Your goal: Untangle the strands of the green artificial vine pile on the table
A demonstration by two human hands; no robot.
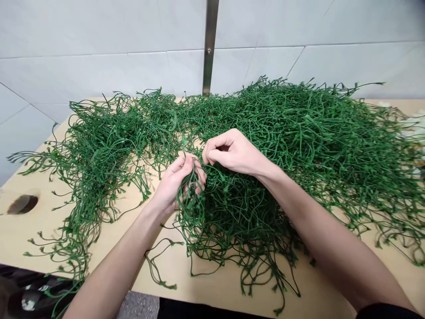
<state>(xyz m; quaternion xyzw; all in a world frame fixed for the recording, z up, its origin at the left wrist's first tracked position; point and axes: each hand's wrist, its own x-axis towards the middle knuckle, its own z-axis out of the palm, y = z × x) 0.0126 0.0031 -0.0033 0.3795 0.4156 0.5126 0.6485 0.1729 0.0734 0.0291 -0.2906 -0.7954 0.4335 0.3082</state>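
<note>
Thin green plastic-looking stems with small knobbed tips lie in a big tangled heap (308, 128). In the middle of the view, my left hand (181, 179) pinches a few of these green stems (191, 179) between thumb and fingers, with strands hanging over the palm. Just right of it and slightly higher, my right hand (232, 150) is closed, thumb against the curled fingers, at the edge of the nearer clump (239, 217). Whatever sits between the right fingertips is too small to make out; a stem passes close by them.
A pale wooden table (172, 270) carries the stems, with a looser pile (99, 137) on the left. There is a round hole (22, 204) near the table's left edge. Behind stand a tiled wall (99, 40) and a metal strip (210, 48). White items (413, 128) lie at far right.
</note>
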